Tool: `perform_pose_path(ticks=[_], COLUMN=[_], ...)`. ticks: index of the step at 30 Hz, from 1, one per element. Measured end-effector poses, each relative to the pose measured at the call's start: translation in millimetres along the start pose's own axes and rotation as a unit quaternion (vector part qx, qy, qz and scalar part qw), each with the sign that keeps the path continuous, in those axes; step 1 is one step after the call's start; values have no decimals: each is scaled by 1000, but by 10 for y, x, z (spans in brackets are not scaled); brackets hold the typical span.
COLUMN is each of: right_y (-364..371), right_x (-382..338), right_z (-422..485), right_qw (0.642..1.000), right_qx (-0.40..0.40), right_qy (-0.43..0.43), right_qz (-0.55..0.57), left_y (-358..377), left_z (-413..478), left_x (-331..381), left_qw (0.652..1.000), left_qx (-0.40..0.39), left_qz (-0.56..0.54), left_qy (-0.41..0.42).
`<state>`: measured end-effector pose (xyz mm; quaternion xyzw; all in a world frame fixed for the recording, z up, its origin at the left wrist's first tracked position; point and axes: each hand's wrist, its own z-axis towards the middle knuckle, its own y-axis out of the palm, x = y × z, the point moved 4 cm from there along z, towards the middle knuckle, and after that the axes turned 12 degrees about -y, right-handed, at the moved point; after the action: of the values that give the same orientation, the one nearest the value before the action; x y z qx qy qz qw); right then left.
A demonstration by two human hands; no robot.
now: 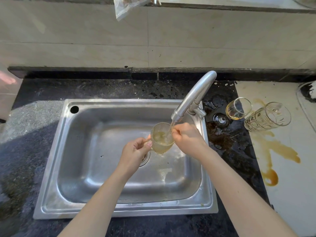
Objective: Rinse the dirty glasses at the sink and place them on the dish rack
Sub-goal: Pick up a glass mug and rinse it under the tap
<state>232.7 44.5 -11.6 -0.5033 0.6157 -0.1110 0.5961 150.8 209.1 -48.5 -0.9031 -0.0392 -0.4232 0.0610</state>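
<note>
A clear glass mug with yellowish water in it hangs over the steel sink, right under the faucet spout. Water runs from the spout into the mug. My left hand grips the mug's handle. My right hand holds the mug's right rim, fingers curled on it. Two dirty glasses stand on the counter to the right: a small round glass with amber liquid and a taller cut-pattern glass, both tilted in this wide view. No dish rack shows.
Brown spilled liquid stains the white counter surface at the right. The dark stone counter surrounds the sink and is wet near the faucet base. A tiled wall rises behind. A plastic bag hangs from the upper ledge.
</note>
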Motion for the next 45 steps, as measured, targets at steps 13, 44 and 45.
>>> perform_pose_path(ticks=[13, 44, 45], right_y=[34, 140, 149], right_x=[69, -332, -261], right_z=[161, 197, 202], right_qw=[976, 977, 947], right_qx=[100, 67, 55], right_qy=[106, 72, 127], right_qz=[162, 189, 291], left_y=[102, 19, 16], left_z=[91, -42, -33], left_x=[152, 574, 570], left_qw=[985, 968, 961], left_qx=[-13, 60, 59], left_qz=[-75, -198, -230], left_qy=[-155, -142, -140])
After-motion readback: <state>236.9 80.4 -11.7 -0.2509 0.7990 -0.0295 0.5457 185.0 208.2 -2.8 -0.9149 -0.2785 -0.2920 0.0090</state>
